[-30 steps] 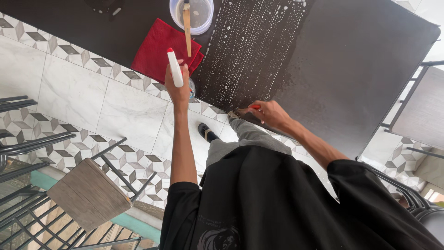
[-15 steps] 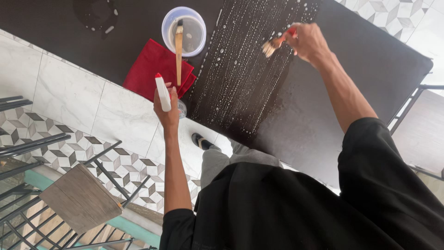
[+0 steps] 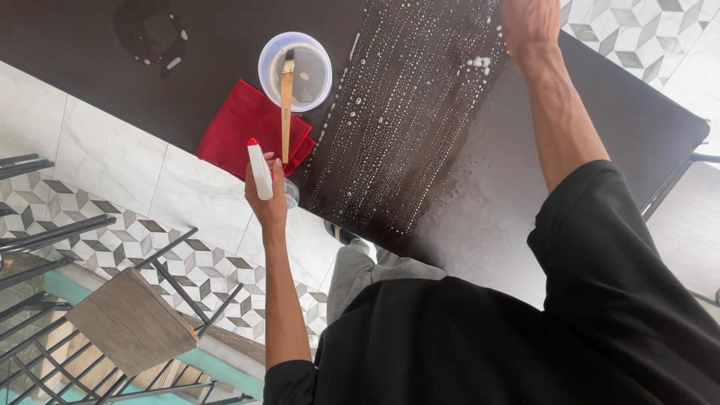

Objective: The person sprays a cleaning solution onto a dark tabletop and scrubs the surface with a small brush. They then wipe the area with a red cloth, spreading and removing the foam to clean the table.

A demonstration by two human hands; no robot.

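Observation:
My left hand is raised over the near edge of the dark table, shut on a white spray bottle with a red tip. My right hand is stretched to the table's far side at the top of the view, fingers closed. The small red-handled brush it carried is hidden under it. A wide band of soapy droplets runs across the tabletop, from the right hand back to the near edge.
A clear plastic bowl holds a wooden-handled brush, next to a folded red cloth. A wooden-seat metal chair stands lower left on the patterned tile floor. Another chair sits at right.
My right hand swept the brush from the table's near edge up the wet band to the far side. My left hand with the bottle stayed about where it was.

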